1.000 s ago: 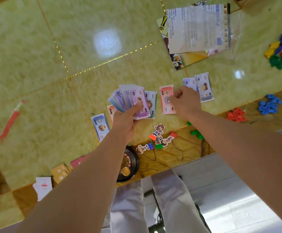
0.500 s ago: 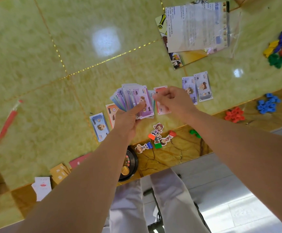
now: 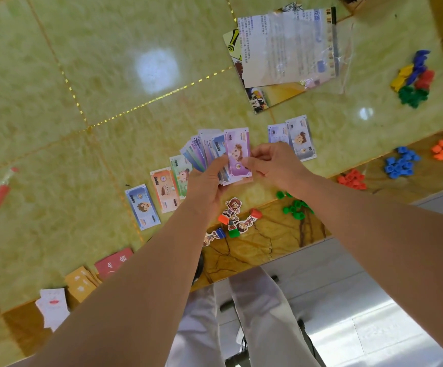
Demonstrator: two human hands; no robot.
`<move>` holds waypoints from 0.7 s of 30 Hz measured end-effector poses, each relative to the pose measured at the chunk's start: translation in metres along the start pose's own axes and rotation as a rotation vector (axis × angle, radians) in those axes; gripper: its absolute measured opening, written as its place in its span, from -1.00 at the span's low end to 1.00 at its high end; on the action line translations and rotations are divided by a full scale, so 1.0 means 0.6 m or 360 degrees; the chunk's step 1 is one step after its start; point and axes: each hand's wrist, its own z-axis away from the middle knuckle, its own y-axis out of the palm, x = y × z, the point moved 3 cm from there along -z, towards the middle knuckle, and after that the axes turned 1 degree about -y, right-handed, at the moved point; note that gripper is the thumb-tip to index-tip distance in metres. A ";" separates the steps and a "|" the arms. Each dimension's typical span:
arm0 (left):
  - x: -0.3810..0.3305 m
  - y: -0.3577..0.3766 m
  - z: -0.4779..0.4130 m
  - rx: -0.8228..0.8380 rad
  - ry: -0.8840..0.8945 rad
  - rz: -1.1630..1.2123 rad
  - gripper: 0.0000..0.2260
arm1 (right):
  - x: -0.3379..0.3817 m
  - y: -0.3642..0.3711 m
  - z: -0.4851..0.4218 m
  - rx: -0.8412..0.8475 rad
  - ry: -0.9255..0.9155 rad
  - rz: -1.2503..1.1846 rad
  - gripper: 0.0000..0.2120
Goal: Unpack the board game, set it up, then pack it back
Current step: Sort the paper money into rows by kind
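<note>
on the green counter (image 3: 56,75), sorted play-money piles flank your hands: your left hand (image 3: 204,186) grips the fanned notes (image 3: 207,152); your right hand (image 3: 273,162), back from the pink pile, pinches the purple note (image 3: 237,152), next to sort.
</note>
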 end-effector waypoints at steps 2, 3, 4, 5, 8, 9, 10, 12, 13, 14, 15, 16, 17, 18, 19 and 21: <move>0.003 0.007 0.000 -0.0022 0.0014 -0.0025 -0.67 | 0.000 -0.004 0.000 0.0007 0.0001 -0.0029 -0.93; 0.003 0.009 0.000 -0.0033 0.0022 -0.0027 -0.73 | 0.000 -0.007 0.000 0.0000 0.0017 -0.0047 -0.98; 0.002 0.010 0.001 -0.0045 0.0031 -0.0036 -0.77 | -0.001 -0.012 -0.002 -0.0038 0.0023 -0.0057 -0.95; 0.001 0.010 0.001 -0.0056 0.0042 -0.0043 -0.77 | -0.002 -0.016 -0.004 -0.0088 0.0015 -0.0031 -0.88; 0.001 0.008 -0.001 -0.0078 0.0052 -0.0072 -0.68 | -0.012 -0.031 -0.010 -0.0164 0.0011 0.0221 -0.85; 0.003 0.009 -0.003 -0.0069 0.0036 -0.0055 -0.68 | -0.017 -0.035 -0.011 -0.0175 0.0020 0.0297 -0.87; 0.006 0.011 -0.003 -0.0047 0.0009 -0.0032 -0.67 | -0.021 -0.039 -0.011 -0.0194 0.0022 0.0358 -0.83; 0.011 0.019 -0.004 -0.0010 -0.0023 -0.0004 -0.66 | -0.028 -0.047 -0.012 -0.0237 0.0000 0.0413 -0.79; 0.014 0.023 -0.004 0.0001 -0.0021 -0.0004 -0.67 | -0.028 -0.051 -0.011 -0.0256 -0.0023 0.0429 -0.80; 0.018 0.028 -0.006 0.0013 -0.0019 -0.0015 -0.69 | -0.028 -0.057 -0.011 -0.0273 -0.0035 0.0442 -0.82; 0.021 0.031 -0.009 0.0020 -0.0004 -0.0037 -0.71 | -0.029 -0.063 -0.012 -0.0290 -0.0037 0.0458 -0.83; 0.024 0.035 -0.010 0.0022 0.0012 -0.0058 -0.72 | -0.032 -0.073 -0.013 -0.0313 -0.0027 0.0473 -0.83; 0.026 0.037 -0.010 0.0013 0.0025 -0.0071 -0.72 | -0.034 -0.082 -0.015 -0.0342 -0.0021 0.0494 -0.81; 0.027 0.040 -0.010 0.0003 0.0036 -0.0077 -0.69 | -0.035 -0.092 -0.017 -0.0374 -0.0015 0.0508 -0.80; 0.028 0.041 -0.011 -0.0007 0.0042 -0.0083 -0.66 | -0.036 -0.101 -0.017 -0.0399 -0.0009 0.0514 -0.79; 0.030 0.043 -0.013 -0.0016 0.0051 -0.0089 -0.67 | -0.036 -0.109 -0.017 -0.0433 -0.0019 0.0496 -0.82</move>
